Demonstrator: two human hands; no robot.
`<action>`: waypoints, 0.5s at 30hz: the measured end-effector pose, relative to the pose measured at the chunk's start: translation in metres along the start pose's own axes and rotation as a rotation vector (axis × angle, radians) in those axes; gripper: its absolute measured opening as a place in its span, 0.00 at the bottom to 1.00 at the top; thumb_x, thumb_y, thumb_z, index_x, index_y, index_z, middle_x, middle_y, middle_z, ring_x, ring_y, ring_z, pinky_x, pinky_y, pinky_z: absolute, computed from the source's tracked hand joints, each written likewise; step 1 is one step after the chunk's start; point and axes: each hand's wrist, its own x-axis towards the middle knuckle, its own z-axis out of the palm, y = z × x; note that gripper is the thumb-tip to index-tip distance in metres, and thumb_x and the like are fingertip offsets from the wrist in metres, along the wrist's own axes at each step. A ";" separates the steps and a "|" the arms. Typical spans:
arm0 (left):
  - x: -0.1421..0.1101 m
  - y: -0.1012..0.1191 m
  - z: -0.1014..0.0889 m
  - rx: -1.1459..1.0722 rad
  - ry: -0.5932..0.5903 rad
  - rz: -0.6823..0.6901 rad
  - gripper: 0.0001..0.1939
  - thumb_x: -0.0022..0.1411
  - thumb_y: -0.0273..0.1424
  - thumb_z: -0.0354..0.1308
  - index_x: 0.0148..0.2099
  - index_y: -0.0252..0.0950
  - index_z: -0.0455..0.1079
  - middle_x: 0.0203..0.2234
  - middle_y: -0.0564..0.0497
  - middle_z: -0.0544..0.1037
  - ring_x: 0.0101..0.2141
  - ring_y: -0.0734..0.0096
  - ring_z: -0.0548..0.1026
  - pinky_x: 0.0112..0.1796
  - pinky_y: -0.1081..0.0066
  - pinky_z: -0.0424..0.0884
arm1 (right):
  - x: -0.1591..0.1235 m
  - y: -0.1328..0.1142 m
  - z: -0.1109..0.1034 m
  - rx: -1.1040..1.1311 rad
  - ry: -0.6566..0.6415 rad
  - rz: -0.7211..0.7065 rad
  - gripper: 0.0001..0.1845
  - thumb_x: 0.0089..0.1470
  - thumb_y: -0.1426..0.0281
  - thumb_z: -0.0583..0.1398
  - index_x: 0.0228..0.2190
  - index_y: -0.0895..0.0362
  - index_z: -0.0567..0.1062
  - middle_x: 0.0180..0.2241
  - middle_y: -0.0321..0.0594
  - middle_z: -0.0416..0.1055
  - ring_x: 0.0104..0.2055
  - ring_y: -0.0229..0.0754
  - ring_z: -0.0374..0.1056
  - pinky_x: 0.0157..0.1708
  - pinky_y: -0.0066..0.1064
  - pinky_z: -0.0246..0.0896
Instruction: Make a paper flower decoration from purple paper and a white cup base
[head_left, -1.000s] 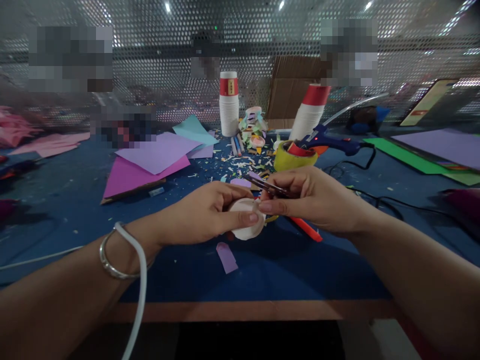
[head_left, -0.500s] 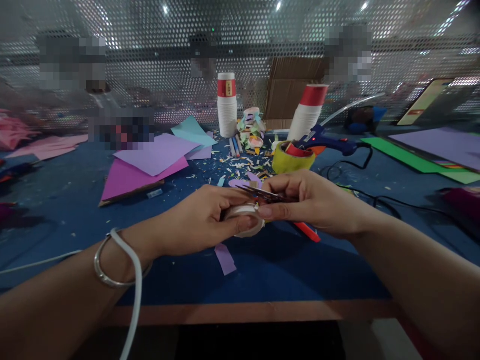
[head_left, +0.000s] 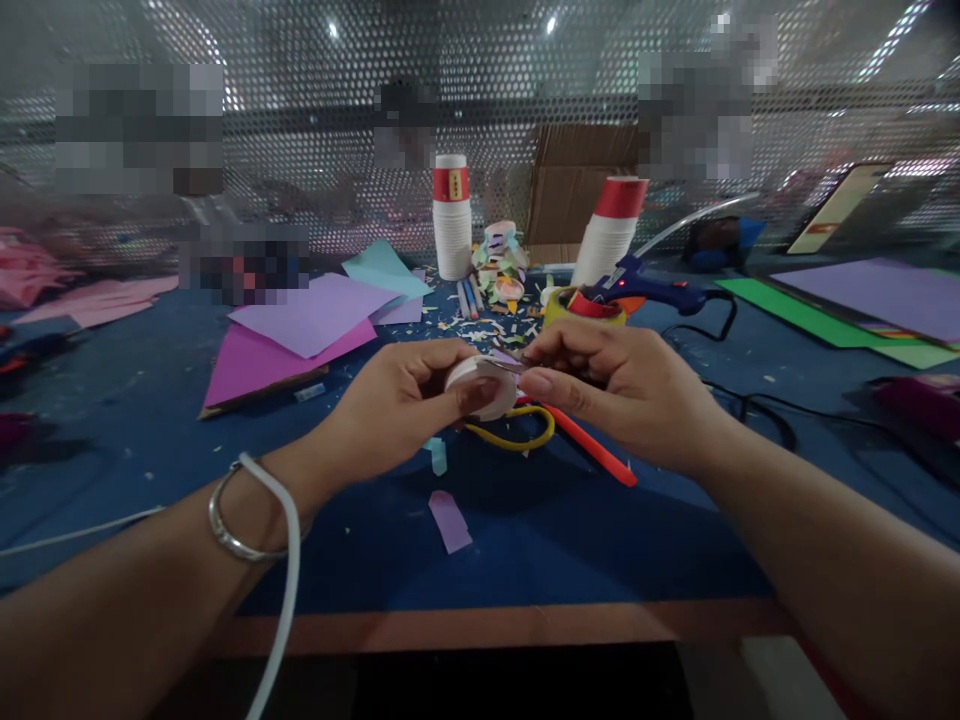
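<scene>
In my left hand (head_left: 409,400) is a short white paper cup piece (head_left: 499,395), its round end tilted toward me and my thumb on it. My right hand (head_left: 619,385) is closed around scissors (head_left: 512,358), whose thin metal blades touch the cup piece's upper edge. My fingers hide the scissors' handles. Under the hands lie a yellow loop (head_left: 517,440) and a red strip (head_left: 592,445). Nearer to me on the table are a purple paper scrap (head_left: 450,522) and a light blue scrap (head_left: 437,455).
Two stacks of paper cups (head_left: 452,230) stand at the back, beside a paper-decorated cup figure (head_left: 501,255). A blue glue gun (head_left: 652,285) rests on a yellow tape roll (head_left: 555,310), its cord trailing right. Coloured sheets (head_left: 315,310) lie left, green card (head_left: 795,315) right.
The scissors have drawn back and show less beyond my right fingers. Both hands have risen slightly with the cup piece, uncovering the yellow loop and light blue scrap.
</scene>
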 end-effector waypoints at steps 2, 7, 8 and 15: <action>0.000 0.000 0.000 0.005 0.001 0.011 0.12 0.62 0.37 0.63 0.32 0.33 0.72 0.23 0.55 0.69 0.24 0.77 0.65 0.24 0.78 0.62 | -0.001 0.001 0.001 -0.029 0.000 -0.013 0.21 0.55 0.50 0.65 0.34 0.55 0.76 0.29 0.37 0.71 0.28 0.36 0.63 0.24 0.28 0.55; -0.001 0.001 0.004 0.004 0.013 0.066 0.07 0.61 0.32 0.62 0.32 0.34 0.73 0.24 0.54 0.71 0.26 0.76 0.67 0.26 0.76 0.64 | -0.001 0.001 0.002 -0.109 -0.014 -0.077 0.17 0.57 0.54 0.64 0.33 0.56 0.75 0.27 0.36 0.71 0.26 0.34 0.62 0.24 0.27 0.56; -0.002 0.002 0.004 0.000 0.018 0.082 0.06 0.61 0.31 0.62 0.32 0.34 0.74 0.24 0.54 0.72 0.26 0.76 0.67 0.26 0.76 0.65 | -0.001 0.000 0.003 -0.123 -0.011 -0.090 0.17 0.58 0.55 0.64 0.33 0.57 0.75 0.26 0.35 0.70 0.25 0.34 0.61 0.24 0.27 0.55; -0.004 0.005 0.003 0.033 0.020 0.095 0.04 0.59 0.28 0.62 0.31 0.34 0.75 0.23 0.55 0.72 0.26 0.76 0.67 0.27 0.77 0.64 | -0.003 -0.003 0.003 -0.152 -0.012 -0.134 0.16 0.59 0.56 0.63 0.33 0.57 0.74 0.24 0.32 0.67 0.23 0.32 0.59 0.22 0.26 0.54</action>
